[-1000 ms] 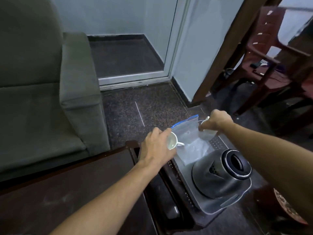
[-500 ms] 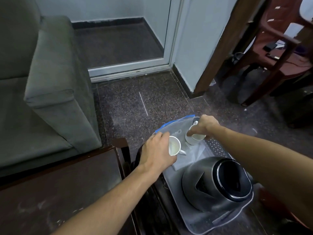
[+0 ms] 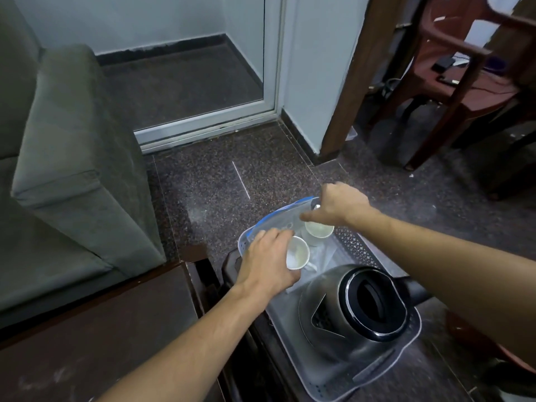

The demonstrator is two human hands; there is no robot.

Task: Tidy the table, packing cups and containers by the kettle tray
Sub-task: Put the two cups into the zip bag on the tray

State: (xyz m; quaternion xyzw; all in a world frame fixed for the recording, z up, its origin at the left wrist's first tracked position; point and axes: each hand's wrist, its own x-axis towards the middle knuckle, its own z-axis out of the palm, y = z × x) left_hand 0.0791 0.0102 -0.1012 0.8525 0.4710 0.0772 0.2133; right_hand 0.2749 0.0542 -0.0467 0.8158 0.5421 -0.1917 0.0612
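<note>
Over the kettle tray (image 3: 362, 248), left hand (image 3: 268, 264) fingers wrapped round a white cup (image 3: 297, 253), right hand (image 3: 339, 203) fingers gripping another cup (image 3: 319, 229).

Left hand (image 3: 268, 264) gripping white cup (image 3: 297, 253), tilted; right hand (image 3: 338, 206) holding second cup (image 3: 318, 230) at rim. Both over grey tray (image 3: 359, 248), zip bag (image 3: 278, 224) behind, kettle (image 3: 356, 314) near.

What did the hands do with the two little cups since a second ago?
Both hands came down toward the tray. The right hand lowered its white cup from above the clear bag to just over the tray's far end. The left hand brought its cup lower too, near the kettle. Each hand kept hold of its cup; the kettle stayed put.
</note>
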